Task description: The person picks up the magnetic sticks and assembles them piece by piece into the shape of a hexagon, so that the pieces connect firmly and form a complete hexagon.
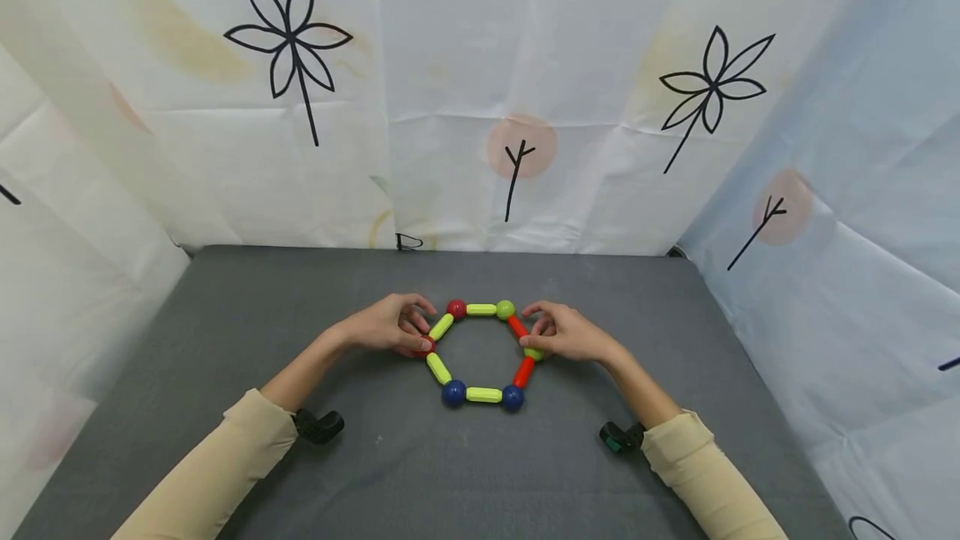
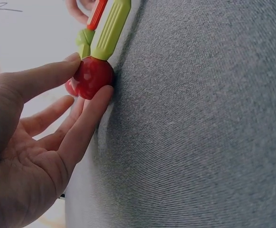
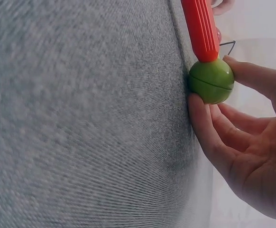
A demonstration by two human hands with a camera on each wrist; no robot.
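A hexagon-shaped ring of balls and ribbed rods lies flat on the grey cloth. At its left corner my left hand [image 1: 393, 325] pinches a red ball [image 2: 94, 76] between thumb and fingers. Opposite, the thumb and fingers of my right hand [image 1: 566, 333] pinch a green ball [image 3: 212, 80]. Another red ball [image 1: 457, 309] and another green ball [image 1: 506, 309] form the far corners. Two blue balls, one left [image 1: 453, 392] and one right [image 1: 513, 397], sit at the near side. Several yellow-green rods [image 1: 483, 395] and two red rods [image 1: 524, 372] join the balls.
Grey cloth [image 1: 465, 473] covers the table beneath both forearms. White curtains [image 1: 450, 65] printed with leaves and trees hang behind and at both sides. A dark device is strapped at the left wrist [image 1: 318, 427] and another at the right wrist [image 1: 622, 437].
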